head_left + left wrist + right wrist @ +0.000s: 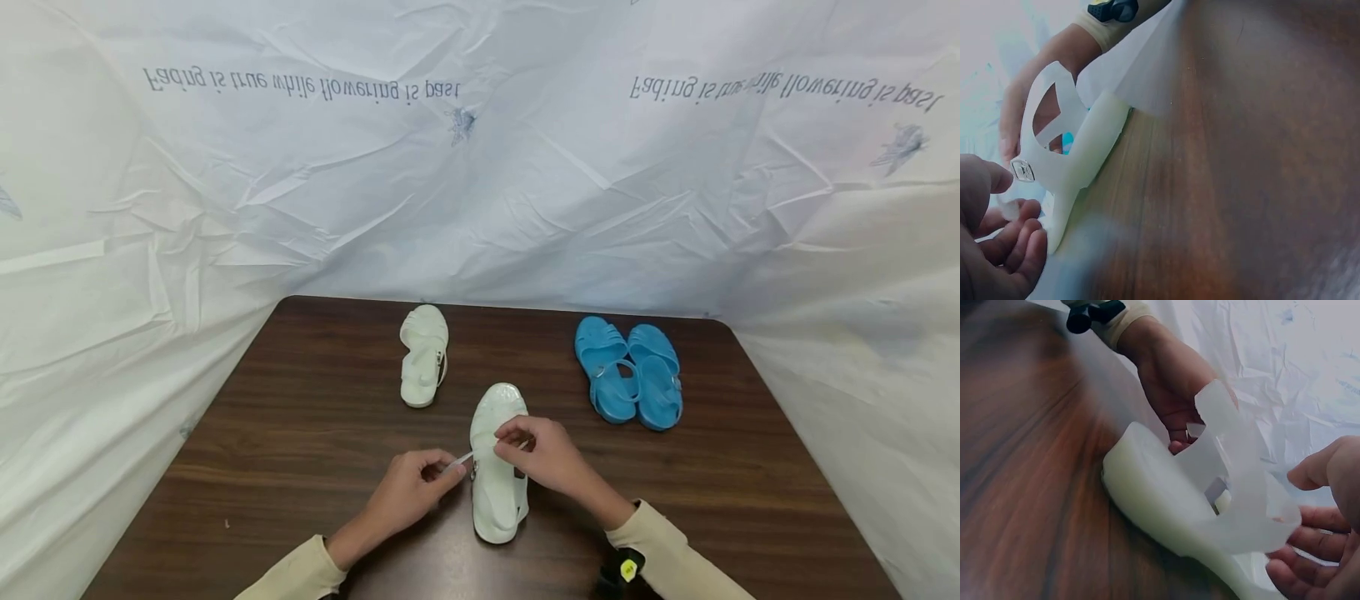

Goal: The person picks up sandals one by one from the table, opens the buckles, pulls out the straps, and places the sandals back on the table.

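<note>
A white sandal (497, 500) stands sole down at the near middle of the table, toe pointing away. My left hand (411, 492) is at its left side and pinches the loose end of its strap (1009, 209) between thumb and fingers. Close by the thumb, a small metal buckle (1022, 170) shows on the ankle strap. Over the sandal's right side is my right hand (551, 457), its thumb and fingers apart. In the right wrist view its fingertips (1282, 556) are right at the strap's curve.
Another white sandal (423, 358) lies farther back on the left. A pair of blue sandals (615, 392) stands side by side at the back right. The dark wooden table (300, 400) meets white printed sheeting (480, 208) behind and at both sides.
</note>
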